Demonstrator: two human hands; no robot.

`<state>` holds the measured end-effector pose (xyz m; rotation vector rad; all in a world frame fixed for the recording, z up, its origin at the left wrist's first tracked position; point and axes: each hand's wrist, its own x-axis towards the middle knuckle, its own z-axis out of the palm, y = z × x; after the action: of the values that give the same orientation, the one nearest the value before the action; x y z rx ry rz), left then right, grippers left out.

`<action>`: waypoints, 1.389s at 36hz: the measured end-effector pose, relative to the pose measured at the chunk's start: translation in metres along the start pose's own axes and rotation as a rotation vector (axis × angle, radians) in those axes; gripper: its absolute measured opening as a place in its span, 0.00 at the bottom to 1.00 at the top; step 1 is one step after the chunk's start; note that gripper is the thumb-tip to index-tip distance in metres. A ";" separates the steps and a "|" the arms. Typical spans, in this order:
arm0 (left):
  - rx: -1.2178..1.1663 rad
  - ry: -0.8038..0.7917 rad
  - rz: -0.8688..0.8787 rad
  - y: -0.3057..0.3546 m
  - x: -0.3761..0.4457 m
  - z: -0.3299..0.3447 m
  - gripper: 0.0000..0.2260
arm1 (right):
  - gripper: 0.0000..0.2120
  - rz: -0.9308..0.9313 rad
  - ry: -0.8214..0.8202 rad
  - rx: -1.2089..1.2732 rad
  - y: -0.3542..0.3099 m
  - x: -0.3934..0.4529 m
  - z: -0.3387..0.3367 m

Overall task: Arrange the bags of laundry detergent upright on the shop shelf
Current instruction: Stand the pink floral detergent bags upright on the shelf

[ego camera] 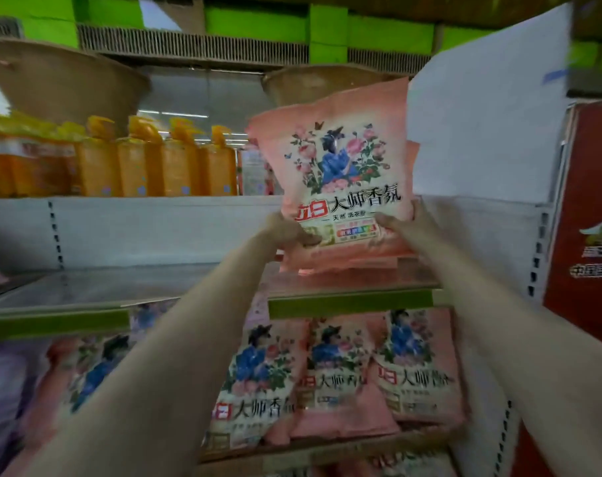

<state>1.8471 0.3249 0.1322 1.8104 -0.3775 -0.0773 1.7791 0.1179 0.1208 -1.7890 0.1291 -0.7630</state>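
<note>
So I'm watching both hands holding a pink detergent bag [341,173] upright over the middle shelf [351,297], right up against the white side panel [482,115]. The left hand [289,232] is gripping the bag's lower left corner, thumb curled across the front. The right hand [403,225] is clamping the lower right edge the same way. The bag's bottom edge is sitting at, or just above, a flat pink bag [348,259] on the shelf; I can't tell if they're touching. More pink bags [413,370] are leaning on the shelf below, and orange bottles [155,163] are lining the upper shelf to the left.
</note>
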 end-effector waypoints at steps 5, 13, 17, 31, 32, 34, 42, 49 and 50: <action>0.030 0.005 0.025 0.001 0.019 0.041 0.33 | 0.56 0.016 -0.045 0.072 0.079 0.081 -0.045; 0.044 -0.013 0.013 -0.002 0.048 0.091 0.32 | 0.26 0.086 -0.012 0.109 0.064 0.057 -0.058; 0.077 -0.013 -0.016 -0.007 0.062 0.111 0.30 | 0.25 0.116 -0.013 0.087 0.082 0.071 -0.069; 0.319 -0.006 -0.053 -0.017 0.086 0.136 0.34 | 0.18 0.221 -0.037 -0.186 0.111 0.094 -0.078; 0.338 0.004 -0.052 -0.018 0.085 0.137 0.34 | 0.17 0.220 -0.029 -0.223 0.110 0.094 -0.078; 0.359 0.027 -0.036 -0.019 0.081 0.138 0.35 | 0.17 0.211 0.001 -0.308 0.109 0.092 -0.076; 0.433 0.073 0.021 -0.021 0.070 0.140 0.32 | 0.17 0.198 0.084 -0.414 0.103 0.085 -0.073; 0.434 0.126 0.044 -0.024 0.078 0.145 0.27 | 0.16 0.184 0.097 -0.421 0.107 0.092 -0.072; 0.428 0.129 0.047 -0.024 0.080 0.147 0.26 | 0.16 0.184 0.092 -0.421 0.108 0.094 -0.072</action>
<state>1.8914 0.1707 0.0804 2.2136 -0.3623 0.1649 1.8429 -0.0225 0.0763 -2.1006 0.5414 -0.7211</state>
